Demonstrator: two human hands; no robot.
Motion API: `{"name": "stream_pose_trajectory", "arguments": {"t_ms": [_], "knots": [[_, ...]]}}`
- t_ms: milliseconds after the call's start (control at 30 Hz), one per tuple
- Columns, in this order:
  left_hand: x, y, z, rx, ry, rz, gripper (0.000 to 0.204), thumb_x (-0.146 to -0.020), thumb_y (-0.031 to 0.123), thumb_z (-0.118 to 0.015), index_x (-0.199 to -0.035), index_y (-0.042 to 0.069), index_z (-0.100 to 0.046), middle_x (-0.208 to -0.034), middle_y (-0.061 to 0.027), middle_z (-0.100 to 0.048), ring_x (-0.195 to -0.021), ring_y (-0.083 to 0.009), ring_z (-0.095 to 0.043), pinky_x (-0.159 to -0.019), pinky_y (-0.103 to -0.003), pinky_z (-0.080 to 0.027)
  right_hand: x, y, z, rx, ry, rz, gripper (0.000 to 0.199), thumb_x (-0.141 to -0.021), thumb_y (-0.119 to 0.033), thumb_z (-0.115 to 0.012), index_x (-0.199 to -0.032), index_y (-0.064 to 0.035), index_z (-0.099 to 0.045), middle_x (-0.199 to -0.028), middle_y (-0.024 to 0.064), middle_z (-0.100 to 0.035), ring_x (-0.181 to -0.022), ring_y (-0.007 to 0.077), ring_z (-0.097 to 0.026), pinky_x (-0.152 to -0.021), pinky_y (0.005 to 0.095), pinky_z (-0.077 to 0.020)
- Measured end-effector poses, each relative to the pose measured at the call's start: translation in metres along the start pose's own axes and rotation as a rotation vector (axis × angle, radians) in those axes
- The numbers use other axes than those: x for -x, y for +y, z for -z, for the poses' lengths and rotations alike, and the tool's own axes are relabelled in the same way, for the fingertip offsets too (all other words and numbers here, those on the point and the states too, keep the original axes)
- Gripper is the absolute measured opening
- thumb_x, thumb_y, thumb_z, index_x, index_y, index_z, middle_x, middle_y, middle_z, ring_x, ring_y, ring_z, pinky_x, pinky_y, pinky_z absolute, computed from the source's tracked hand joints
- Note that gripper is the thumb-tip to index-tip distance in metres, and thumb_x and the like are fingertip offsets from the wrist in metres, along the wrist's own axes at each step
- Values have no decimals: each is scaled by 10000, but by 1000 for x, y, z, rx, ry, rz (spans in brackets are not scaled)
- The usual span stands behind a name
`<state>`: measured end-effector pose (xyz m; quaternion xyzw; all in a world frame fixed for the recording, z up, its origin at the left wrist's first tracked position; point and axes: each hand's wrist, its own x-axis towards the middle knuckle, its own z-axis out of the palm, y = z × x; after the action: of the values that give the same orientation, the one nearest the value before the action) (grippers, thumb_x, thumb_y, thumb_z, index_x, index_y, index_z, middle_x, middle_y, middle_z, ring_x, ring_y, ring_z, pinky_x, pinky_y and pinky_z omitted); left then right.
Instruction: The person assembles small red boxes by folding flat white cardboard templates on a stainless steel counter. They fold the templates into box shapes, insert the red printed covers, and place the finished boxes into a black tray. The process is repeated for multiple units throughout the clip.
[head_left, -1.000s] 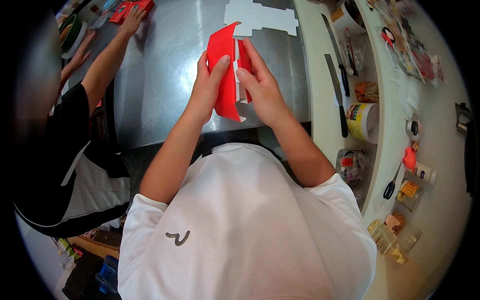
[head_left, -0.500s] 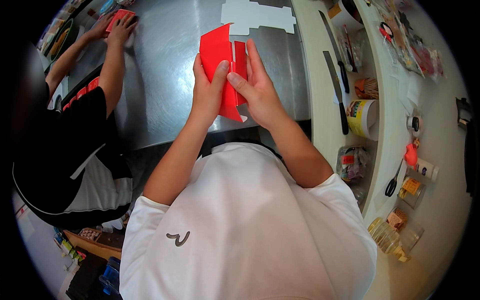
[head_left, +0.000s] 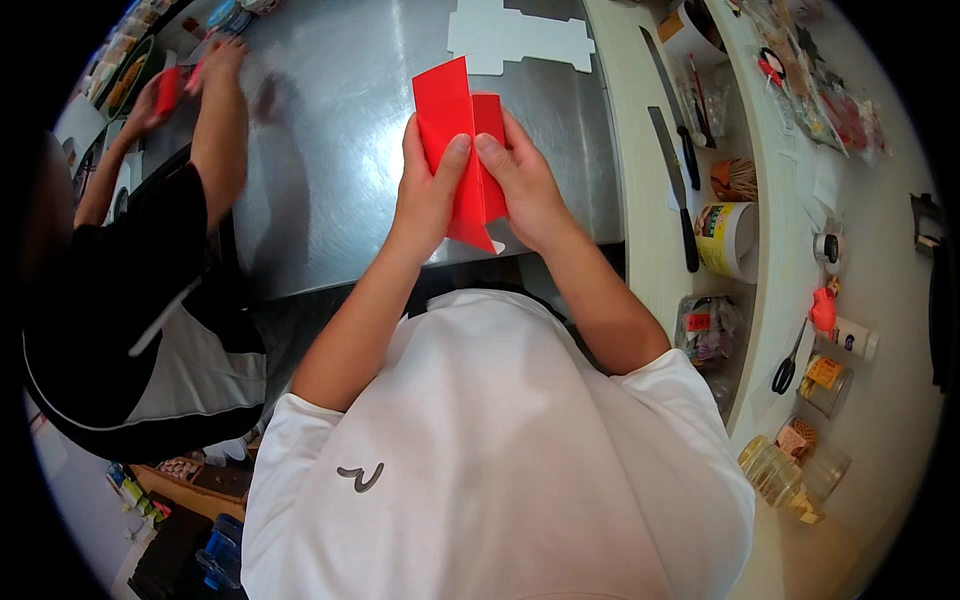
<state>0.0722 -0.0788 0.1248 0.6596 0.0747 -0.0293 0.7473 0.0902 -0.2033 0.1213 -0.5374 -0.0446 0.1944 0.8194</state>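
Two black-handled knives beside a yellow-and-white tub, dark-handled scissors near a clear jar

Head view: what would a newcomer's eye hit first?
The bright red folded card, in the grip of left hand and right hand, upper centre. Next, the flat white cardboard cutout beyond it on the metal table. Then the two long knives right of the table.

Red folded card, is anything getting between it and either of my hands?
Nothing visible. Your left hand and right hand hold the red folded card directly, thumbs on its upward-facing side. The white cut-out sheet lies beyond it on the metal table. Fingers behind the card are mostly hidden.
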Motion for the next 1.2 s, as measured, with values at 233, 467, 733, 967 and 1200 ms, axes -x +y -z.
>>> {"name": "stream_pose_trajectory", "arguments": {"t_ms": [233, 467, 733, 967, 1200], "knots": [[2, 12, -4, 29, -51, -27, 646, -945, 453, -411, -1421, 64, -211, -1358, -111, -370, -1258, -197, -354, -1047, -332, -286, 10, 0, -1, 7, -97, 77, 760, -888, -336, -592, -1447, -57, -159, -1360, 115, -386, -1254, 221, -391, -1022, 342, -348], [-2, -8, 10, -202, 41, -12, 682, -934, 385, -489, -1423, -3, -216, -1384, -165, -337, -1277, -238, -347, -1039, -334, -306, 9, 6, -2, 156, 115, 164, 929, -771, -282, -733, -1442, -31, -142, -1404, 167, -317, -1270, 255, -370, -1026, 358, -346], [8, 7, 8, 6, 140, -108, 514, -854, 179, -651, -1256, 8, -379, -1184, -100, -503, -1066, -145, -508, -882, -296, -444, 22, 11, -19, 1023, 8, 602, 832, -742, -136, -719, -1413, -24, -241, -1457, 203, -220, -1305, 332, -320, -1070, 441, -270], [23, 7, 23, 134, 86, -235, 578, -867, 216, -639, -1306, 42, -305, -1133, -121, -510, -1002, -162, -541, -846, -300, -474, 6, -13, 15, 384, 68, 251, 436, -834, -77, -628, -1242, -38, -479, -1325, 115, -449, -1152, 188, -477, -973, 340, -391], [29, 15, 39, -83, -21, -182, 469, -843, 188, -641, -1232, 73, -406, -1029, -140, -524, -917, -177, -552, -793, -315, -477, 7, -9, 29, 404, -20, 371, 268, -864, -97, -603, -1114, -26, -539, -1141, 81, -567, -1039, 155, -534, -915, 307, -425]]}}
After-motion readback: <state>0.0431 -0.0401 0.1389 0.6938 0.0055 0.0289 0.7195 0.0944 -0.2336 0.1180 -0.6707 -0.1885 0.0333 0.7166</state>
